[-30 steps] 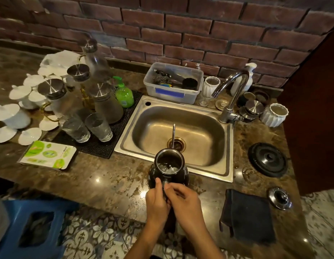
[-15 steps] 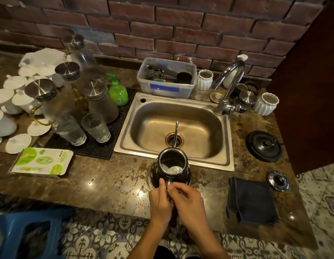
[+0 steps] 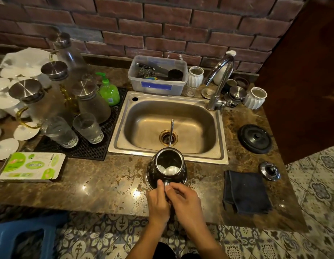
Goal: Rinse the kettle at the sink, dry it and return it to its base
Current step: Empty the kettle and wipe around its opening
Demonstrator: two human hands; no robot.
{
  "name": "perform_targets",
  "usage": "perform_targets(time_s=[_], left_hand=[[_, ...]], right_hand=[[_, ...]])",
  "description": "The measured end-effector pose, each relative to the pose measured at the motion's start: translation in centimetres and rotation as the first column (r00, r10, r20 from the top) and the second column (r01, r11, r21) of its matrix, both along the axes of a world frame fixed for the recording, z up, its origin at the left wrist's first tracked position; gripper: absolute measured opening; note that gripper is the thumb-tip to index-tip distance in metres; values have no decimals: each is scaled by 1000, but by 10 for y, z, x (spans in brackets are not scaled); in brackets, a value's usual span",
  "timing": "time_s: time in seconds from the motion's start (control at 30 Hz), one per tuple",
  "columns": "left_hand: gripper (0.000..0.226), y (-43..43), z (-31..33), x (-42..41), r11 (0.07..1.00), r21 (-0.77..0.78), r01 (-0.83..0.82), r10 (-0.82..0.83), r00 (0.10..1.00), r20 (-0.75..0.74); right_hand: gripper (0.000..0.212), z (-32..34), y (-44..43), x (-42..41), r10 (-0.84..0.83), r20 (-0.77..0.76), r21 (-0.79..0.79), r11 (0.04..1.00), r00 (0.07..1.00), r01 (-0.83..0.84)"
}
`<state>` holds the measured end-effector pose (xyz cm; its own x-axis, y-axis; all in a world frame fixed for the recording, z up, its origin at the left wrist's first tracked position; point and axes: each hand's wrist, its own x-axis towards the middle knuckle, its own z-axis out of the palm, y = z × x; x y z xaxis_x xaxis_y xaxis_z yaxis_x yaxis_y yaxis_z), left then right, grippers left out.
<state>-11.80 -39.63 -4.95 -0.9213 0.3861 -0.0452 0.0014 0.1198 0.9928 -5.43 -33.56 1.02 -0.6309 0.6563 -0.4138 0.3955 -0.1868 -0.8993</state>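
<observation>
A black gooseneck kettle (image 3: 167,166) with no lid stands on the counter at the near rim of the steel sink (image 3: 221,141). Its thin spout reaches out over the drain, and its shiny inside shows through the open top. My left hand (image 3: 158,201) and my right hand (image 3: 184,200) are both closed around the kettle's handle at its near side, hiding it. The round black base (image 3: 255,138) lies to the right of the sink. The kettle's lid (image 3: 270,171) rests near the counter's right edge, beside a folded dark cloth (image 3: 245,191).
A curved tap (image 3: 219,81) stands at the sink's back right corner. Glass carafes, two tumblers (image 3: 87,128) and a green soap bottle (image 3: 109,91) crowd a black mat on the left. A plastic tub (image 3: 158,85), white cups and a tissue pack (image 3: 31,166) are also on the counter.
The view has shifted slightly down and left. The kettle and both hands on its handle stay in the same place at the sink's near rim.
</observation>
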Motion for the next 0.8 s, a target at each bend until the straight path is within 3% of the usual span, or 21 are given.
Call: perform_targets(time_s=[0.1, 0.27, 0.57, 0.8], left_hand=[[73, 0, -3, 0, 1000, -4, 7, -7, 1000, 8], [62, 0, -2, 1, 1000, 16, -17, 16, 999, 40], [65, -1, -5, 3, 1000, -20, -3, 4, 999, 42], [78, -9, 2, 1, 992, -77, 101, -91, 987, 129]], right_hand=[[26, 0, 0, 0, 3, -5, -12, 1000, 1000, -3], [21, 1, -4, 0, -19, -23, -22, 1000, 1000, 19], [15, 3, -4, 0, 16, -8, 33, 999, 1000, -16], [18, 7, -4, 1, 56, 25, 101, 993, 998, -59]])
